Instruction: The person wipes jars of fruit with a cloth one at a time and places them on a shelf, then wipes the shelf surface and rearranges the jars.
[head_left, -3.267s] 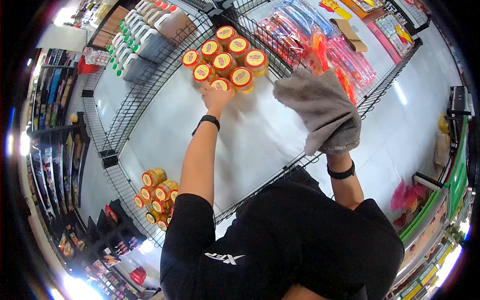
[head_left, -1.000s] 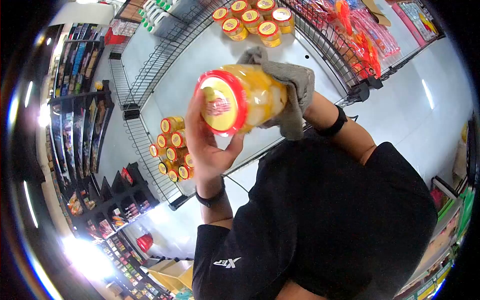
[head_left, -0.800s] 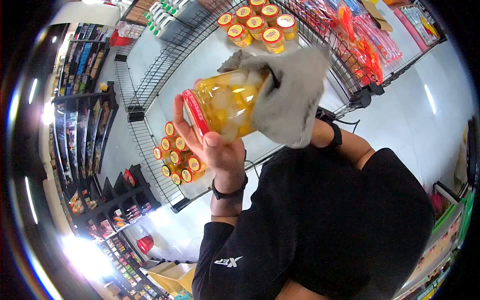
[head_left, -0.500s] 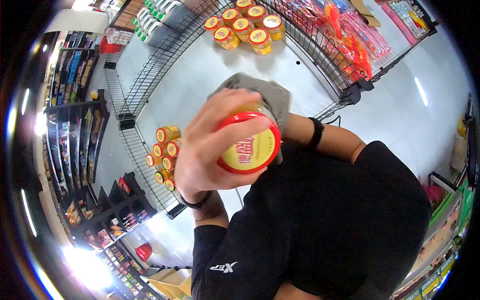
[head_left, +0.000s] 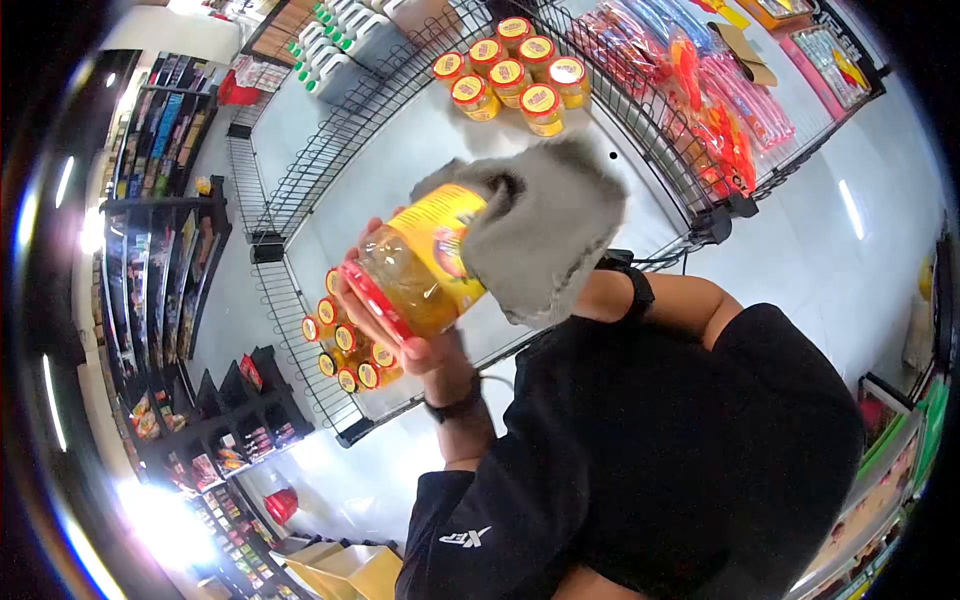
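My left hand (head_left: 383,318) is closed around the red-lidded end of a glass jar (head_left: 425,262) with a yellow label. The jar is tilted, its lid toward the lower left and its base toward a grey cloth (head_left: 545,230). Draped over my right hand (head_left: 600,292), the cloth is pressed against the label and base end, and it hides the right fingers. Similar jars (head_left: 508,78) stand grouped at the back of the white shelf surface (head_left: 400,150). More of them (head_left: 345,338) are at its left edge, partly behind my left hand.
Wire rails (head_left: 330,130) edge the shelf surface. Past them are white bottles with green caps (head_left: 350,35) at the top and red and pink packets (head_left: 700,100) at the upper right. Stocked shelving (head_left: 160,230) stands at the left, and an open cardboard box (head_left: 345,570) is at the bottom.
The jar has turned from lid facing the camera to lying on its side, lid lower left. My left hand has shifted down around it, and the cloth has spread wider. The view has shifted slightly.
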